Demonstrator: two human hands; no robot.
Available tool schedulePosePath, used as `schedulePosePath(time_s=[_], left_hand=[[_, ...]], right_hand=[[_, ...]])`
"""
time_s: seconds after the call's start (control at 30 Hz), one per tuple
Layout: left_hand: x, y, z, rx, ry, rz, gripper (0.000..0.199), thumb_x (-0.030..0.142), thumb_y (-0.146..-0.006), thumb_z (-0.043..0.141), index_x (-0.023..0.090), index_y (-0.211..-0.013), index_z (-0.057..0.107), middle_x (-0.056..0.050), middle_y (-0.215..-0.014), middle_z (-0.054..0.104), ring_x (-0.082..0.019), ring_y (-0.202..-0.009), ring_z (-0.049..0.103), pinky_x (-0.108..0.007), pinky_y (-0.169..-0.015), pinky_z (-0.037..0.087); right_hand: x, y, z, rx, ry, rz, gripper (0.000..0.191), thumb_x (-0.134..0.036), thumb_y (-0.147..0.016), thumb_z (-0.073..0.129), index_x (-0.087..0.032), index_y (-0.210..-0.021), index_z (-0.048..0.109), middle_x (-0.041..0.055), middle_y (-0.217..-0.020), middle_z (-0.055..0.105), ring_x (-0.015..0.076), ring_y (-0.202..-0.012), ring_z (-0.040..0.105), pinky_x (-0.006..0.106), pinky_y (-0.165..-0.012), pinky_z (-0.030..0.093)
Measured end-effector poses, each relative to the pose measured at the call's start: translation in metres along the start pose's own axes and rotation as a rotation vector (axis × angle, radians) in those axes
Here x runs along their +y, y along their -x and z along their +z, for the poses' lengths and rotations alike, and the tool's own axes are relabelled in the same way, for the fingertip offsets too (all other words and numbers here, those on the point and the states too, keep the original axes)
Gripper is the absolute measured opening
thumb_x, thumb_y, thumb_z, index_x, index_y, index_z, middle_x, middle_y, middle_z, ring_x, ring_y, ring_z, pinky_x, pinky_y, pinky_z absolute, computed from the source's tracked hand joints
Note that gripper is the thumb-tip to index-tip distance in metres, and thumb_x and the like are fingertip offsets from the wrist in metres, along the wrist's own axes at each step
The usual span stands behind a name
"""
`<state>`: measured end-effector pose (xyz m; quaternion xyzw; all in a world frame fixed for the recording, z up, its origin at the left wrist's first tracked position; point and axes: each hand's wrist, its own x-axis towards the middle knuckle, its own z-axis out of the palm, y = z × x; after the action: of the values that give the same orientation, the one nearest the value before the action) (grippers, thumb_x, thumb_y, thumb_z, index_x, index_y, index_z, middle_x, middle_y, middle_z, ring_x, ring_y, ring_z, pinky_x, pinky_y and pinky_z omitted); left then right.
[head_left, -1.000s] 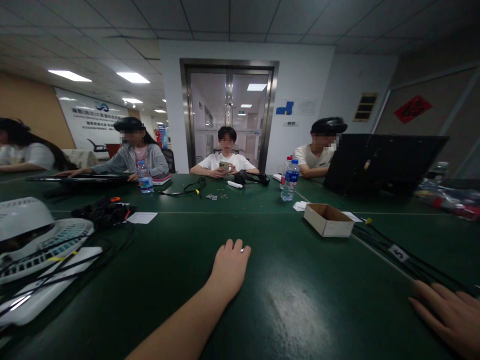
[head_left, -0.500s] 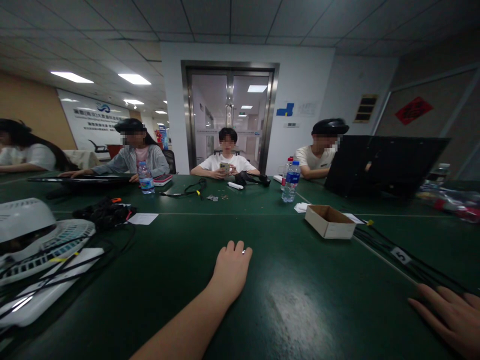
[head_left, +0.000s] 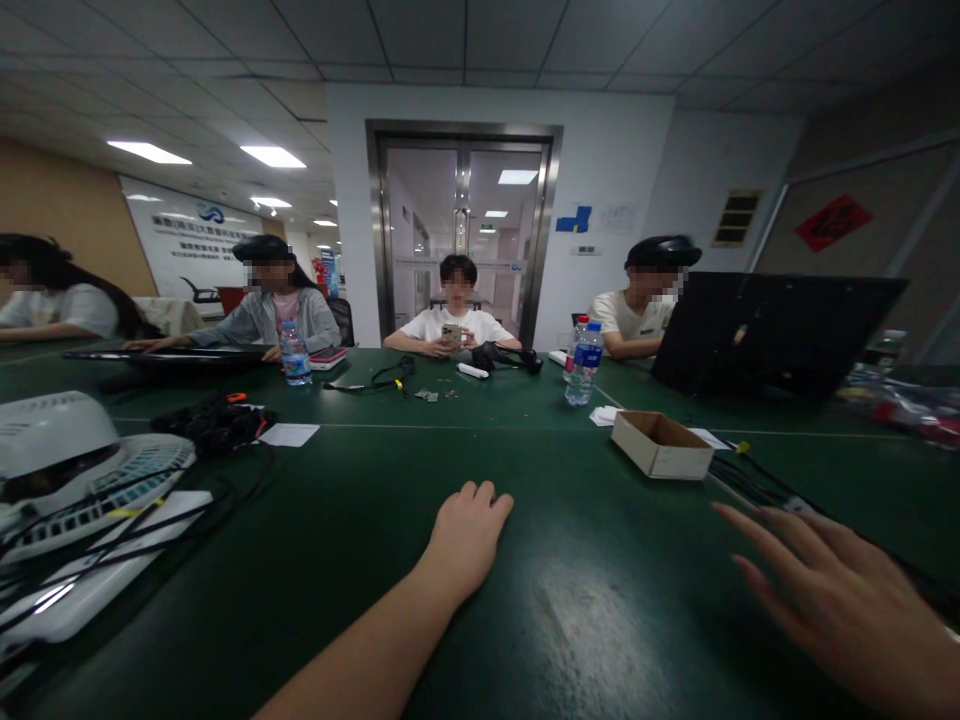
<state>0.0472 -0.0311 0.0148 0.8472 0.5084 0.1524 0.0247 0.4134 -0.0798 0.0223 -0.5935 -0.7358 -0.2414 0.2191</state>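
Observation:
My left hand (head_left: 466, 540) rests low over the middle of the green table (head_left: 360, 540), its fingers curled together. Whatever those fingers hold, if anything, is hidden behind them. On the right, my right hand (head_left: 840, 590) is open over the table, fingers stretched out and slightly smeared by motion. It holds nothing that I can see. Just beyond its fingertips stands an open white cardboard box (head_left: 664, 447) with a brown inside. Black cables (head_left: 757, 487) run from beside the box and pass behind this hand.
A white fan-like appliance (head_left: 52, 430), a white slab-shaped device (head_left: 112, 570) and cables lie at left. Water bottles (head_left: 583, 370) (head_left: 295, 360), small metal pieces (head_left: 427, 396) and a black monitor (head_left: 780, 335) are farther back. Several people sit around the table; one opposite holds a phone (head_left: 451, 336).
My right hand has moved left and farther into view, above the cables. My left hand stays nearly in place; a small shiny bit earlier visible at its fingers no longer shows.

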Motion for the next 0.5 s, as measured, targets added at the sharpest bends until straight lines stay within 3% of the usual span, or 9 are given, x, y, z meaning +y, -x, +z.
schedulePosePath(time_s=[0.03, 0.13, 0.27, 0.37, 0.5], left_hand=[[0.001, 0.001, 0.001, 0.039, 0.080, 0.008, 0.039, 0.010, -0.085, 0.041, 0.027, -0.118, 0.054, -0.006, -0.110, 0.057, -0.023, -0.100, 0.052, -0.036, -0.082, 0.046], [0.003, 0.001, 0.005, 0.184, 0.426, 0.003, 0.034, 0.015, -0.087, 0.040, 0.027, -0.114, 0.056, -0.004, -0.106, 0.058, -0.019, -0.098, 0.054, -0.032, -0.085, 0.045], [-0.004, -0.006, 0.017, 0.327, 0.841, -0.082, 0.036, 0.015, -0.082, 0.050, 0.027, -0.116, 0.055, -0.004, -0.106, 0.059, -0.018, -0.097, 0.057, -0.032, -0.089, 0.046], [-0.016, -0.014, 0.026, 0.386, 1.030, -0.164, 0.031, 0.014, -0.079, 0.054, 0.023, -0.108, 0.058, -0.006, -0.104, 0.061, -0.018, -0.097, 0.059, -0.033, -0.088, 0.047], [-0.026, -0.019, 0.031, 0.344, 1.277, -0.265, 0.023, 0.020, -0.075, 0.058, 0.019, -0.098, 0.058, -0.007, -0.096, 0.061, -0.019, -0.088, 0.062, -0.029, -0.071, 0.051]], right_hand=[[-0.023, -0.010, -0.003, -0.077, -0.091, -0.044, 0.049, -0.052, -0.080, 0.048, -0.026, -0.119, 0.061, 0.0161, -0.112, 0.061, 0.0328, -0.103, 0.052, 0.051, -0.089, 0.040], [-0.093, -0.038, 0.006, -0.309, -0.459, 0.015, 0.046, -0.042, -0.083, 0.050, -0.031, -0.127, 0.049, 0.0092, -0.119, 0.056, 0.0266, -0.106, 0.053, 0.044, -0.089, 0.045], [-0.172, -0.069, 0.043, -0.573, -0.973, 0.188, 0.052, -0.026, -0.076, 0.060, -0.023, -0.126, 0.045, 0.0076, -0.107, 0.059, 0.0170, -0.077, 0.060, 0.033, -0.070, 0.052], [-0.210, -0.083, 0.068, -0.498, -1.247, 0.181, 0.048, -0.022, -0.073, 0.063, -0.022, -0.119, 0.049, 0.0052, -0.102, 0.060, 0.0146, -0.074, 0.059, 0.028, -0.065, 0.050], [-0.225, -0.086, 0.084, -0.442, -1.456, 0.241, 0.038, -0.025, -0.075, 0.059, -0.022, -0.113, 0.051, 0.0025, -0.090, 0.061, 0.0121, -0.063, 0.057, 0.023, -0.051, 0.046]])
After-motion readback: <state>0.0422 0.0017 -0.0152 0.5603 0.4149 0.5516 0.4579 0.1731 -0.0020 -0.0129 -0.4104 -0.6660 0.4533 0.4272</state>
